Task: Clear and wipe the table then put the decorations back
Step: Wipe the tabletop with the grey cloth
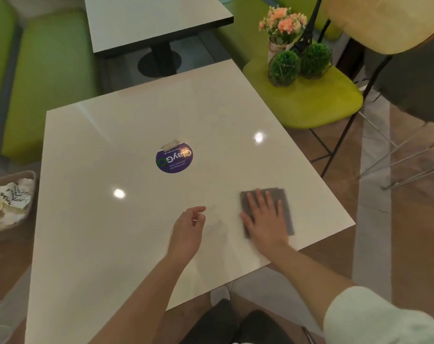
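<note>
Right hand [265, 217] flat on blurred grey cloth [284, 194]; left hand [187, 225] loosely curled, empty.

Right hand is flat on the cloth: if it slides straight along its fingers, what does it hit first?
Nothing, as far as the picture shows. The right hand points up the table, over the cloth; bare tabletop follows to the far edge. The sticker lies well left.

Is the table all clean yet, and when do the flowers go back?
Clearing looks done: the table holds only a stuck-on round sticker. Wiping is under way: the right hand presses flat on a grey cloth; the left hand hovers empty. Left to do: the flowers and two green ball plants wait on the chair.
</note>
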